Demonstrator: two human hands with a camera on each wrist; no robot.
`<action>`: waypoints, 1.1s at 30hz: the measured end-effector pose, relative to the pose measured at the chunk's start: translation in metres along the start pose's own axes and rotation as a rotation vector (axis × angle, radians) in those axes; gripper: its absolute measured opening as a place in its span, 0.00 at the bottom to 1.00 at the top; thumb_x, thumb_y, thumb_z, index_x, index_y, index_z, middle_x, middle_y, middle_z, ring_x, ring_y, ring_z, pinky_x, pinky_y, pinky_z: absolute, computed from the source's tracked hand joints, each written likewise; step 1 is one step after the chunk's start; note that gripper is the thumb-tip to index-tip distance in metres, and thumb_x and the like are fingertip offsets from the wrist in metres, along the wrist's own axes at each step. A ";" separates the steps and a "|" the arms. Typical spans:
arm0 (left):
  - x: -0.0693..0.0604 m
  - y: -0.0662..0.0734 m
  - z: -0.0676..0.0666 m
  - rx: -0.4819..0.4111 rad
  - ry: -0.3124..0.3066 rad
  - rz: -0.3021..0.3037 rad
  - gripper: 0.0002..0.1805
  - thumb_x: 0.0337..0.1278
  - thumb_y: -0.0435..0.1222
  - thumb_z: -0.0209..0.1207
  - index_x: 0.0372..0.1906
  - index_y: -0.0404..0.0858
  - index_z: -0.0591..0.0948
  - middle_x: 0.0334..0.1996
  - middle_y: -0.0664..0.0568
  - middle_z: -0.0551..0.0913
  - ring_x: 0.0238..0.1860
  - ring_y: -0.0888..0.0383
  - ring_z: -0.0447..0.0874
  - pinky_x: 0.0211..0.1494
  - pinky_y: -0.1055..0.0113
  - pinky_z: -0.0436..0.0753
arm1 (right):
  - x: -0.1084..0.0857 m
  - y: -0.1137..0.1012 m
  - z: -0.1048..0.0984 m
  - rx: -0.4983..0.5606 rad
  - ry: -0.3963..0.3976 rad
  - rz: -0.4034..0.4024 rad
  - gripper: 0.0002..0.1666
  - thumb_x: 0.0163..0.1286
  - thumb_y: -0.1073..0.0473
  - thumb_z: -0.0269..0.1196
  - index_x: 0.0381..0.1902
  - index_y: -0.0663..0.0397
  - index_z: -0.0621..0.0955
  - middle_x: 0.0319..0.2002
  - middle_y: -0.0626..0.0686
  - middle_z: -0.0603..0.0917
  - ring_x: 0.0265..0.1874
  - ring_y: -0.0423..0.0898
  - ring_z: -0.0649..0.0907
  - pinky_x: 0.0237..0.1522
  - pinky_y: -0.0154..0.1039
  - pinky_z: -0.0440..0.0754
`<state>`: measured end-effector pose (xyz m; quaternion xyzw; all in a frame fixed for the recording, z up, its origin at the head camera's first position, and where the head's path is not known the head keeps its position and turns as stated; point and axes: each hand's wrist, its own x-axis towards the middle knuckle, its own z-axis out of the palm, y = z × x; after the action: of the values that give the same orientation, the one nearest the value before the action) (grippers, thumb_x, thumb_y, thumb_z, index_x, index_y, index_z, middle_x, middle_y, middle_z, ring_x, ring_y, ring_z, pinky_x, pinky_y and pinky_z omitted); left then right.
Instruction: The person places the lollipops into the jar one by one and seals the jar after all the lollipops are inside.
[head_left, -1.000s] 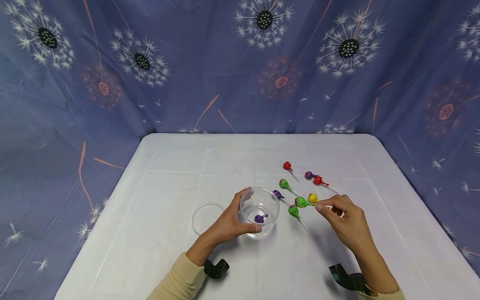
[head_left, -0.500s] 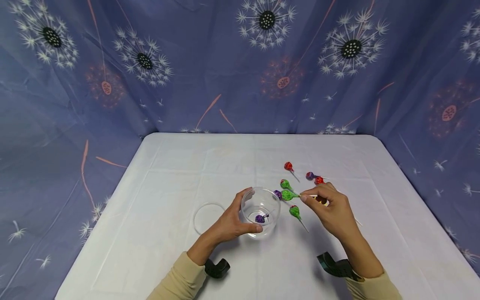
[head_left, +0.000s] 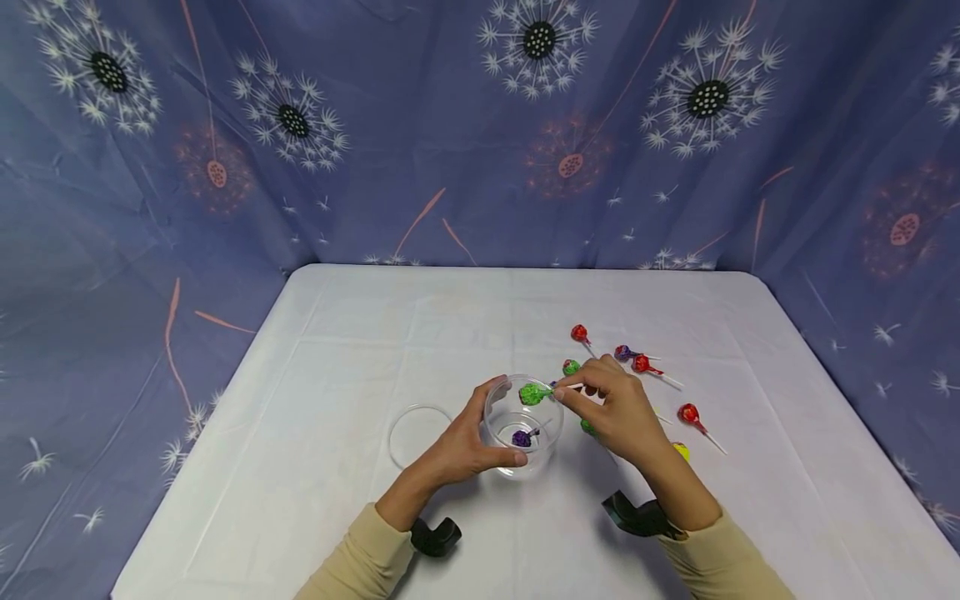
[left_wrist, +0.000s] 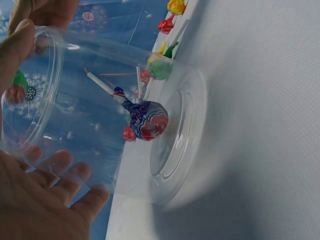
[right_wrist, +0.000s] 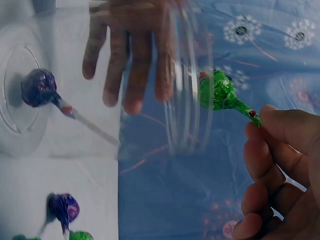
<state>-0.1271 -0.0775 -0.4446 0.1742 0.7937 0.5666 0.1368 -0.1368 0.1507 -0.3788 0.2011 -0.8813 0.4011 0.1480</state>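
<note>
My left hand (head_left: pixel 459 443) grips a clear plastic cup (head_left: pixel 542 450) around its side, standing on the white table. Inside, at the bottom, lies a purple lollipop (left_wrist: pixel 149 120) with its stick leaning up. My right hand (head_left: pixel 617 410) pinches the stick of a green lollipop (head_left: pixel 532 394) between thumb and fingertips. In the right wrist view that green head (right_wrist: pixel 217 91) is at the cup's mouth; whether it touches the rim I cannot tell.
Right of the cup lie red lollipops (head_left: pixel 688 414), a purple one (head_left: pixel 623 352), a yellow one (head_left: pixel 681 451) and green ones (head_left: pixel 572 367), some partly behind my right hand. A clear round lid (head_left: pixel 393 435) lies left of the cup.
My right hand has carried the green lollipop leftward from among the others to over the cup's mouth, uncovering a red and a yellow lollipop. My left hand and the cup have stayed in place.
</note>
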 end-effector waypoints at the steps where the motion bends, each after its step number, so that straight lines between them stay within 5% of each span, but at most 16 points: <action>1: 0.000 0.000 0.000 -0.001 0.000 0.001 0.56 0.39 0.47 0.73 0.72 0.56 0.50 0.68 0.49 0.63 0.66 0.48 0.65 0.67 0.50 0.62 | 0.001 -0.001 0.003 -0.004 -0.009 -0.011 0.04 0.56 0.59 0.70 0.30 0.42 0.87 0.26 0.39 0.79 0.31 0.38 0.71 0.31 0.32 0.71; 22: 0.000 -0.002 -0.001 -0.017 -0.028 -0.007 0.55 0.42 0.51 0.71 0.72 0.62 0.48 0.67 0.48 0.64 0.59 0.55 0.69 0.60 0.58 0.69 | 0.013 -0.012 0.037 -0.075 -0.107 -0.146 0.05 0.54 0.57 0.71 0.24 0.43 0.83 0.23 0.38 0.78 0.29 0.39 0.70 0.30 0.32 0.69; 33: 0.000 -0.002 -0.002 -0.012 -0.030 -0.022 0.54 0.42 0.51 0.71 0.71 0.64 0.48 0.61 0.53 0.68 0.53 0.59 0.73 0.58 0.61 0.70 | 0.014 -0.015 0.047 -0.164 -0.114 -0.217 0.07 0.52 0.56 0.72 0.21 0.47 0.83 0.23 0.41 0.81 0.28 0.37 0.67 0.41 0.41 0.64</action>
<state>-0.1278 -0.0795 -0.4456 0.1733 0.7898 0.5673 0.1559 -0.1470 0.1020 -0.3932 0.3051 -0.8911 0.2974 0.1562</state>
